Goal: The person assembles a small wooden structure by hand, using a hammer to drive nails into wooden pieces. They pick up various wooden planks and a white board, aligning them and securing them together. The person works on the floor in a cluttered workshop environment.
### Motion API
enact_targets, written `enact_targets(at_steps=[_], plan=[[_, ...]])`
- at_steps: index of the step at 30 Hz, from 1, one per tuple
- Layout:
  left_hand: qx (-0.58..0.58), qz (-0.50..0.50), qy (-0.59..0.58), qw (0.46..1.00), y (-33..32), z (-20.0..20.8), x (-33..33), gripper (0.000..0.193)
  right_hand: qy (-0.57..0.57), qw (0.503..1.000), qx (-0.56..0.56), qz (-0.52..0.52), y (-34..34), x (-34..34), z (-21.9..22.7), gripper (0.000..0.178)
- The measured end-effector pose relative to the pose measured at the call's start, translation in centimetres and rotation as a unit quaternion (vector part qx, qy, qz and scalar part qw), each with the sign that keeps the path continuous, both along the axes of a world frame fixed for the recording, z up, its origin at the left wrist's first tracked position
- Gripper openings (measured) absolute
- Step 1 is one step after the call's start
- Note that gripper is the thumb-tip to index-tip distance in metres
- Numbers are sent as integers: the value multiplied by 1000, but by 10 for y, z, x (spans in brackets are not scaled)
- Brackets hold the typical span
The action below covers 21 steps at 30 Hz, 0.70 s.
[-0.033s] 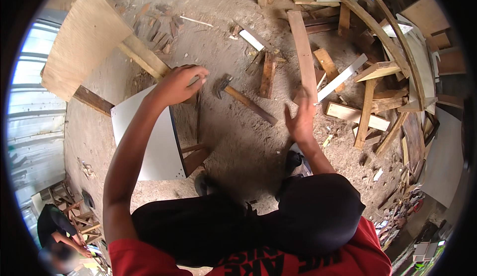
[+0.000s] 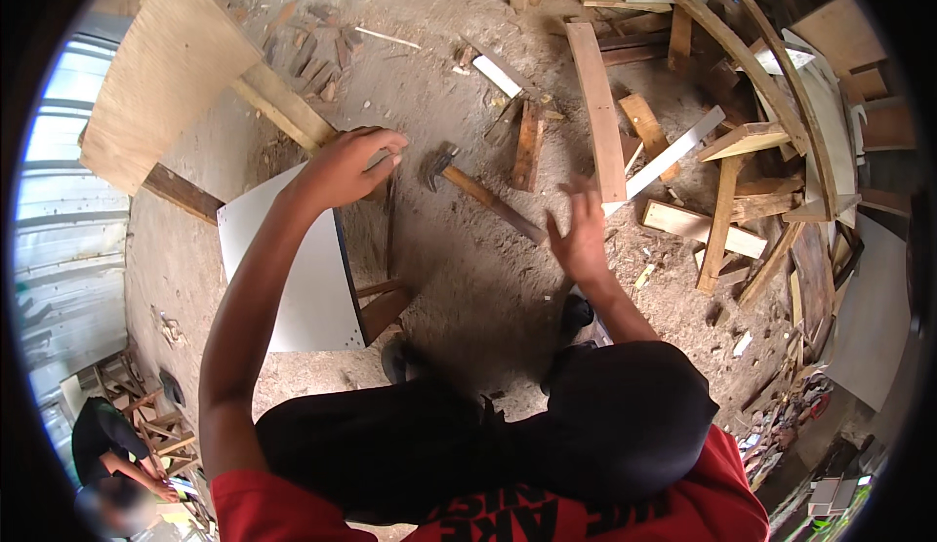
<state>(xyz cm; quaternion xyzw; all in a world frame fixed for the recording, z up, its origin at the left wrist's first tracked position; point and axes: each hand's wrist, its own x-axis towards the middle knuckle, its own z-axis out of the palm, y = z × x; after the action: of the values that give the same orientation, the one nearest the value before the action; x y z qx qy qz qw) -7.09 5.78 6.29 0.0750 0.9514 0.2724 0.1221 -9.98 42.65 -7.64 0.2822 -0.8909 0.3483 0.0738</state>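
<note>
Your right grip (image 2: 584, 240) is open and empty, fingers spread, just beside the near end of the handle of the hammer (image 2: 493, 204). Your left grip (image 2: 346, 166) is curled, with a small gap between thumb and fingertips; you cannot tell from here whether anything is pinched in it. It sits over the far right corner of the white panel (image 2: 317, 288), though contact with the panel is unclear.

The hammer lies on the dirt floor (image 2: 478, 283) between your two hands, head to the far left, wooden handle slanting near and right. The panel is on your left, partly hidden by your forearm, with a dark right edge and small dark dots at its corners.

Beyond the panel, to the far left, you have a plywood sheet (image 2: 171, 83) with a wooden bar (image 2: 285, 103) at its right side. A short wooden block (image 2: 528, 147) lies farther off than the hammer's handle. Past your right hand are a long plank (image 2: 595, 113) and, to its right, a slanting white strip (image 2: 676, 159).

At the far right, curved wooden pieces (image 2: 771, 74) arch over scrap wood. Along the left edge is a corrugated metal wall (image 2: 68, 181), with another person (image 2: 107, 444) near its near end.
</note>
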Motion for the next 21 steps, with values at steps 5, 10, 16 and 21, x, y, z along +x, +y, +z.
enact_targets(at_steps=[5, 10, 16, 21], plan=[[-53, -13, 67, 996, -8, 3, 49, 24, -141, 989, 42, 30, -45, -24, -47, 66], [-95, -58, 146, 983, -14, -38, 60, 24, -190, 965, 173, -44, -64, -83, -75, 82], [-16, -17, 163, 986, -13, -36, 58, 20, -585, 810, 34, -1, -33, -62, -24, 55], [57, 180, 346, 919, -26, -56, 79, 25, -718, 643, -267, 15, -73, 19, 33, 57]])
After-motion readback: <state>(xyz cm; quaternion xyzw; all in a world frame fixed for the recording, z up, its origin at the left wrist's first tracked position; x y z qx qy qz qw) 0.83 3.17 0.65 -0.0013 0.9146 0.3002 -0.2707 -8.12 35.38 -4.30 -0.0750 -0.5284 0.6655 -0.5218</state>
